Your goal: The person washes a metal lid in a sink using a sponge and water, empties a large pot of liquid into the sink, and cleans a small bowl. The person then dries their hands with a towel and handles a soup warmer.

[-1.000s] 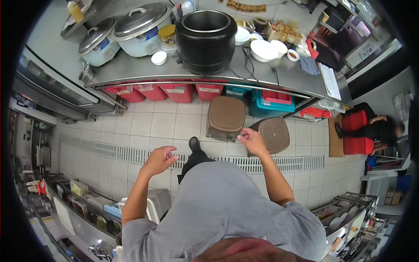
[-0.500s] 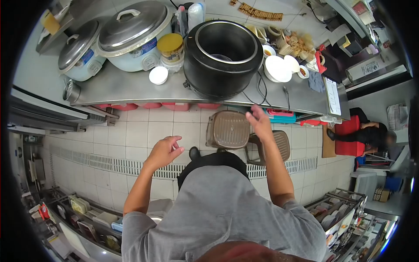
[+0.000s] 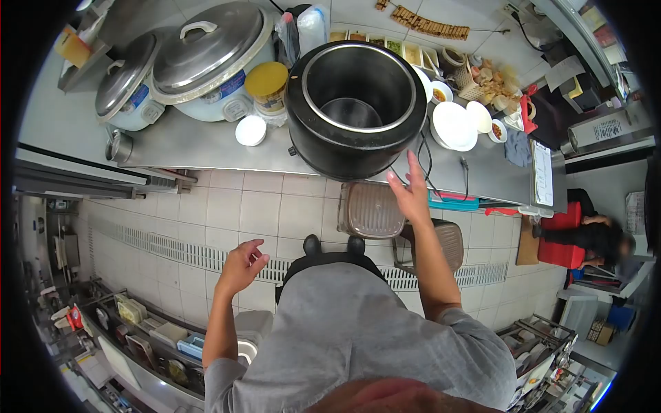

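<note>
My right hand (image 3: 412,194) reaches forward at the counter's front edge, fingers stretched and apart, with nothing in it. It is nearest to the black soup kettle (image 3: 303,141), which stands lidless with a bare-looking inside. Whether the hand touches it I cannot tell. The black power cord (image 3: 428,168) lies on the counter just beyond that hand. Lower down on the left, my left hand (image 3: 241,267) hangs over the floor, fingers loosely bent and apart, holding nothing. A brown plastic stool (image 3: 372,210) stands under the counter edge, between my hands and left of my right one.
Two large lidded rice cookers (image 3: 213,58), a yellow-lidded tub (image 3: 266,81) and a white bowl (image 3: 250,130) stand left on the steel counter (image 3: 206,151). White bowls (image 3: 454,127) sit right. A second stool (image 3: 441,244) stands on the floor. Another person sits on a red seat (image 3: 561,241).
My body has come closer to the counter, and both shoes now show. The kettle looks larger and more of its inside is visible. My hands remain unoccupied.
</note>
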`<act>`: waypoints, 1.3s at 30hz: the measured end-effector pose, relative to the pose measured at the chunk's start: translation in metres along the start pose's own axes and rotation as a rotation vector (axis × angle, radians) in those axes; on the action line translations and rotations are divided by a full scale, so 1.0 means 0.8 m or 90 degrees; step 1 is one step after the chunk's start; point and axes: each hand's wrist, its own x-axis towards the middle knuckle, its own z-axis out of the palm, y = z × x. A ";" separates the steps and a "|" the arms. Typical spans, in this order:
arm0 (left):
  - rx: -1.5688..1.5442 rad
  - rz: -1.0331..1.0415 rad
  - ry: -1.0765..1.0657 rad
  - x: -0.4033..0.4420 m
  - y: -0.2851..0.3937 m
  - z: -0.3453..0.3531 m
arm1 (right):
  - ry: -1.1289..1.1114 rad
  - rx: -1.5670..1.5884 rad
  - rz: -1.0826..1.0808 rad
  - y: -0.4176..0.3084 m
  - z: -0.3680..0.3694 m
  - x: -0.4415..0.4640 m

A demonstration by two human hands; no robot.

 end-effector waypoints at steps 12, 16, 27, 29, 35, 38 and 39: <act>-0.006 -0.019 0.038 0.004 0.046 0.019 | -0.107 -0.421 -0.585 -0.171 -0.081 0.111; 0.006 -0.011 0.050 -0.001 0.061 0.017 | -0.327 -0.531 -0.525 -0.177 -0.057 0.138; -0.010 -0.011 0.087 -0.021 0.047 0.020 | -0.327 -0.480 -0.577 -0.177 -0.060 0.149; -0.013 -0.015 0.077 -0.021 0.049 0.019 | -0.413 -0.543 -0.511 -0.177 -0.060 0.149; -0.020 -0.012 0.077 -0.021 0.047 0.015 | -0.485 -0.582 -0.426 -0.186 -0.058 0.154; -0.027 -0.015 0.089 -0.022 0.047 0.012 | -0.474 -0.556 -0.444 -0.183 -0.057 0.155; -0.030 -0.015 0.095 -0.023 0.047 0.012 | -0.454 -0.532 -0.473 -0.175 -0.056 0.156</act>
